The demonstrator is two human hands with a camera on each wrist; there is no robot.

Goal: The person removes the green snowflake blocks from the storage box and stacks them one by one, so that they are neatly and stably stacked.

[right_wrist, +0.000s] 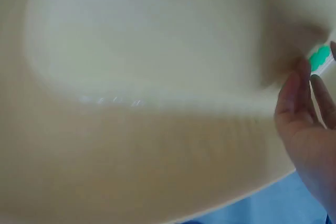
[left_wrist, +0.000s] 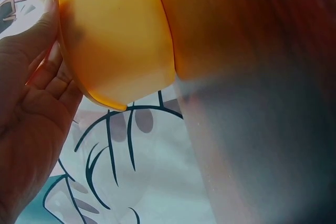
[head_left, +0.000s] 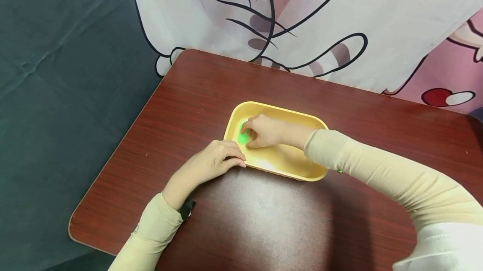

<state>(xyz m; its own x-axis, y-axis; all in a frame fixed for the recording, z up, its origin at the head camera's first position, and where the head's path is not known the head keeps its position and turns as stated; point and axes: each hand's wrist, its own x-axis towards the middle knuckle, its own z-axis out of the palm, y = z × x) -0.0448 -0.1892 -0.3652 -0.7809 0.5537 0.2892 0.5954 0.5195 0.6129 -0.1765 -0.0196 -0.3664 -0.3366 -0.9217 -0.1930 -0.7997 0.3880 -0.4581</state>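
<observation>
A yellow rectangular plastic bin [head_left: 290, 153] sits on the table. My left hand [head_left: 215, 160] grips its near left corner, and in the left wrist view the thumb lies along the rim of the bin [left_wrist: 115, 35]. Inside, at the left end, is a small bright green thing [head_left: 243, 138] with a scalloped edge in the right wrist view. My right hand [head_left: 266, 132] reaches into the bin over it, thumb and fingers spread apart, fingertips right at the green thing. Part of it is hidden behind the fingers.
The bin stands on a dark red-brown wooden table [head_left: 181, 103] with rounded corners. Behind it hangs a white cloth [head_left: 211, 24] with cartoon drawings. A dark grey-green cloth [head_left: 68, 116] covers the left side. Black and green bits show at the cuffs.
</observation>
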